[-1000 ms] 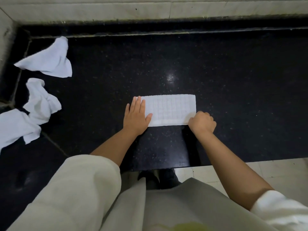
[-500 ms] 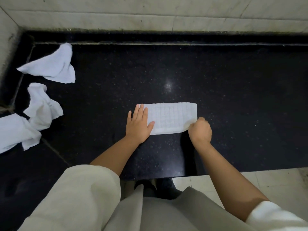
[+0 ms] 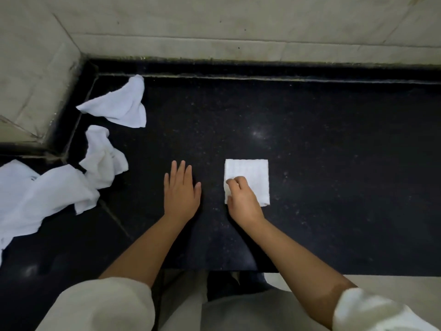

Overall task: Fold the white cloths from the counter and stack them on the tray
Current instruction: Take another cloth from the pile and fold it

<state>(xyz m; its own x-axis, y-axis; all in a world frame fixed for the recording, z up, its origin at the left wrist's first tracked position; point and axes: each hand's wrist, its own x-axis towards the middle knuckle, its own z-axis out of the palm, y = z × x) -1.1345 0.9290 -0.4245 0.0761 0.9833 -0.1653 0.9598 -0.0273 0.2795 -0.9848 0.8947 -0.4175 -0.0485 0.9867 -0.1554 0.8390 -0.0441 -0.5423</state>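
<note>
No text, label, brand, number or sign can be read anywhere in the head view.

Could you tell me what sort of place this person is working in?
Probably a kitchen or utility corner. A polished black stone counter meets pale tiled walls at a corner, and loose white cloths lie on it beside the folded cloth under the right hand.
</note>
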